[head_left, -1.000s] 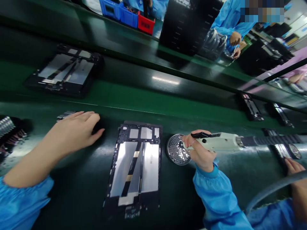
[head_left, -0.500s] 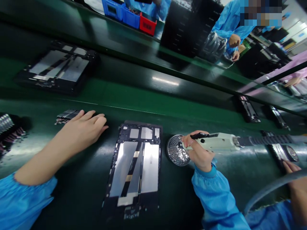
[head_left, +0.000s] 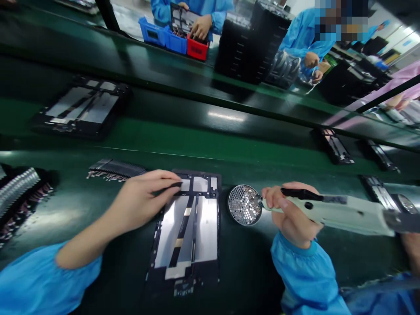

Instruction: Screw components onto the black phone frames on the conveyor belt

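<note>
My left hand (head_left: 144, 199) pinches a small black part (head_left: 175, 185) over the upper left corner of an opened tablet (head_left: 206, 232). The tablet lies face down, its silvery inner plates and a dark ribbon cable showing. Whether the part touches the frame I cannot tell. In my right hand (head_left: 292, 214) is a pale electric screwdriver (head_left: 348, 214) with a black lever, its tip pointing left at a round metal dish of small screws (head_left: 244, 205). Left of the tablet lies a row of black parts with thin wire ends (head_left: 116, 168).
A larger batch of similar parts (head_left: 19, 197) lies at far left. Another opened tablet (head_left: 82, 107) rests on the green belt, with more units (head_left: 336, 146) at right. Across the line, a co-worker's hand (head_left: 201, 27) is by blue and red bins (head_left: 197, 49).
My left hand has moved right from the row of parts to the tablet's corner, carrying a small black part. The screwdriver has shifted right and turned slightly, its tip still by the dish.
</note>
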Motion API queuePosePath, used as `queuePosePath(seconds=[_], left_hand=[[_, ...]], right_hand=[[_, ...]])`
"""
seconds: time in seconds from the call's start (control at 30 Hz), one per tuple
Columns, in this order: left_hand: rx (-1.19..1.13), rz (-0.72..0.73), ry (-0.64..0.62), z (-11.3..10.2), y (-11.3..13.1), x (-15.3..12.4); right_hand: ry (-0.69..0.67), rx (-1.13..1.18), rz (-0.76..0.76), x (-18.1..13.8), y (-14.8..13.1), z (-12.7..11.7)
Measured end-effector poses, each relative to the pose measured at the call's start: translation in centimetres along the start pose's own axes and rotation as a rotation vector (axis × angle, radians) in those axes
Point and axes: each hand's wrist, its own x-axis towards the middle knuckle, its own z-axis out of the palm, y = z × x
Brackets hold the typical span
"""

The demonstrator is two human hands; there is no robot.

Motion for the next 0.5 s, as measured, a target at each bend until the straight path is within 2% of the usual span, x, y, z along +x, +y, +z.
queuePosePath(seconds=[0.13,0.23,0.33,0.5], left_hand=[[-0.178,-0.062,-0.039,5.6,1.1,2.7],[-0.177,-0.037,-0.055,8.5,0.8,4.6],[-0.110,0.040,-0.110,9.7,0.4,5.9],[0.009,0.219,-0.245,9.7,0.0,6.7]], right_hand=[[0.000,0.025,-0.060,0.1,-1.3,-0.4],[0.008,0.049,-0.050,0.1,-1.3,-0.6],[-0.007,0.062,-0.048,0.0,-1.0,-0.7],[-0.033,0.099,-0.056,0.0,-0.8,-1.1]])
